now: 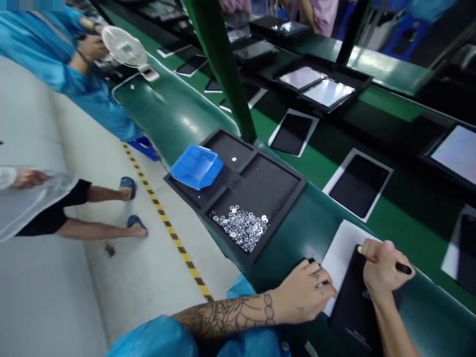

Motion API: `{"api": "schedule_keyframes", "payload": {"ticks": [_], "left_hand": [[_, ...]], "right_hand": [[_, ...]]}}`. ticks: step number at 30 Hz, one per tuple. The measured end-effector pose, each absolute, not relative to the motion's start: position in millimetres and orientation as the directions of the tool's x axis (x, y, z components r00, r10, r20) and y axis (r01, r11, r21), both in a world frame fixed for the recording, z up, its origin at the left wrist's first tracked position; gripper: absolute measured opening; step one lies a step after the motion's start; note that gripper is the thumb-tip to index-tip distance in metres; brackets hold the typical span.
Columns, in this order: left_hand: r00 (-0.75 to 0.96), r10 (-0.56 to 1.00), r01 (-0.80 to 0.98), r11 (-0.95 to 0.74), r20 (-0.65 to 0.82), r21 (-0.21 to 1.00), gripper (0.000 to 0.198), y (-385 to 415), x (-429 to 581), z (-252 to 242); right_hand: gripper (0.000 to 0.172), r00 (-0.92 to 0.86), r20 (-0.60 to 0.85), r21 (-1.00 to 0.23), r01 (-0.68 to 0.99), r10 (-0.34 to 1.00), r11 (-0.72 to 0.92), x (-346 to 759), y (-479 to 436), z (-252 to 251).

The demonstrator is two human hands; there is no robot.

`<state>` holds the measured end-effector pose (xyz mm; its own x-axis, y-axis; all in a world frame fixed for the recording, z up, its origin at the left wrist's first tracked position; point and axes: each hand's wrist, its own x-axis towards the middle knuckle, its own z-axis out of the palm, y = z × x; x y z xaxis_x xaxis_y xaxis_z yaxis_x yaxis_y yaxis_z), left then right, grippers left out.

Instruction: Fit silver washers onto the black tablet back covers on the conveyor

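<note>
My right hand (386, 270) is closed round a black pen-like tool (403, 268), whose pale tip is at the upper corner of a dark tablet (357, 302). The tablet lies back side up, a round logo partly showing, on a white sheet (344, 243). My left hand (303, 292) rests at the tablet's left edge, fingers curled together. Something small and shiny shows by those fingers; whether it is a ring or a held part is unclear. Beyond this hand, a black divided tray (275, 183) holds a heap of small metal washers (245, 228).
A blue plastic bin (197, 166) sits tilted on the tray. Tablets on white sheets, such as this tablet (359, 183), line the green belt (405, 218). A green post (223, 69) rises behind the tray. A person in blue (70, 64) is beside a white fan (124, 47).
</note>
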<state>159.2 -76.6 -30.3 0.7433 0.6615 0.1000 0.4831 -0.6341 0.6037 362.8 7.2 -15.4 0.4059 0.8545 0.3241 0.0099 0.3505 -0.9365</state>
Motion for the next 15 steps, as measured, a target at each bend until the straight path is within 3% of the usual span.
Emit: {"api": "schedule_keyframes", "payload": {"ticks": [10, 15], "left_hand": [[0.749, 0.645, 0.463, -0.672, 0.149, 0.578, 0.025, -77, 161, -30], [0.74, 0.644, 0.477, -0.705, 0.193, 0.524, 0.044, -78, 161, -20]], "right_hand": [[0.064, 0.379, 0.329, -0.936, 0.014, 0.865, 0.351, 366, 10, -12], [0.062, 0.398, 0.327, -0.939, 0.034, 0.857, 0.343, 362, 14, -10]]}}
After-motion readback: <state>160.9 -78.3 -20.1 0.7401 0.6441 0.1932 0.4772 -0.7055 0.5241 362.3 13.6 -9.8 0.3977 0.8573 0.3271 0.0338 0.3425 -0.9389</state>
